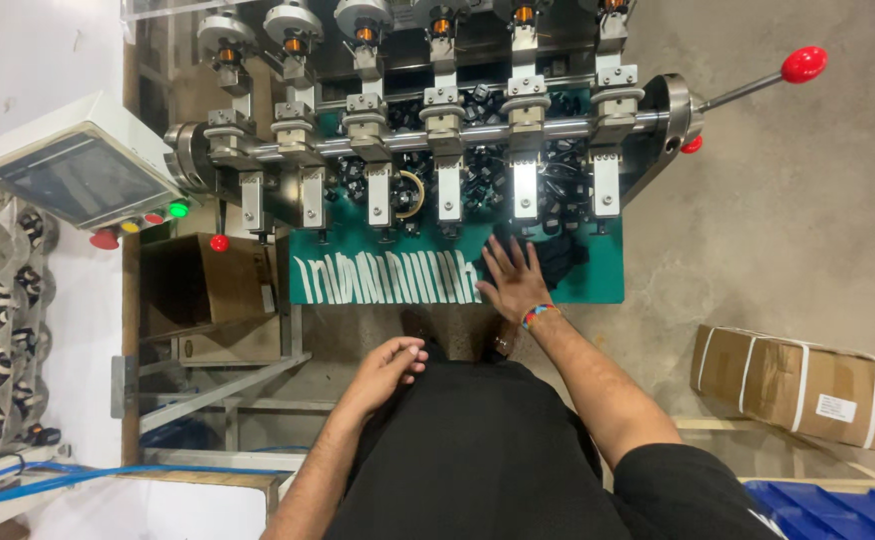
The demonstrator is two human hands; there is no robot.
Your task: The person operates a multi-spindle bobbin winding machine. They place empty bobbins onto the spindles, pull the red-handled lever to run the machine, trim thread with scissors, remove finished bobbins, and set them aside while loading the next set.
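My right hand lies flat with fingers spread on the green work surface, beside a row of white strips and just in front of a heap of small black parts. It holds nothing, and a coloured band sits on its wrist. My left hand rests loosely curled on my lap, over black clothing, holding nothing. Behind the green surface stands a machine with a row of several metal spindle heads on a steel shaft.
A lever with a red knob sticks out at the machine's right. A control box with coloured buttons stands at the left. An open cardboard box sits below it, a strapped carton on the floor at right, a blue crate near my right side.
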